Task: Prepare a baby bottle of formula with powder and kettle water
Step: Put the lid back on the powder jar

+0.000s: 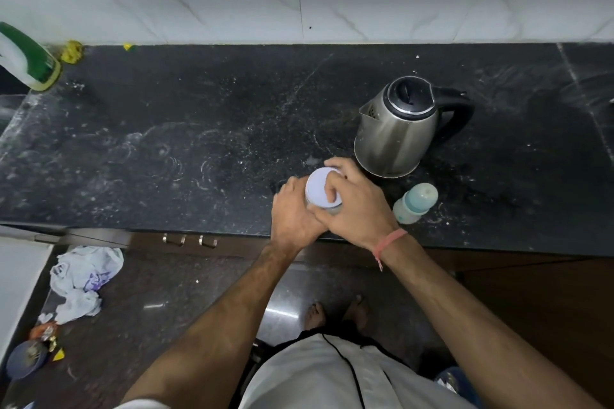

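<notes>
Right hand curled over white lid, left hand gripping the container (mostly hidden); both wrists bent downward

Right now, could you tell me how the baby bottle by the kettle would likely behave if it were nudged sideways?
The baby bottle looks tall and narrow with its cap on, so it would probably tip rather than slide. It seems to be plastic and possibly empty, so likely light. It stands near the counter edge, close to the right hand; once down, its round body might roll.
</notes>
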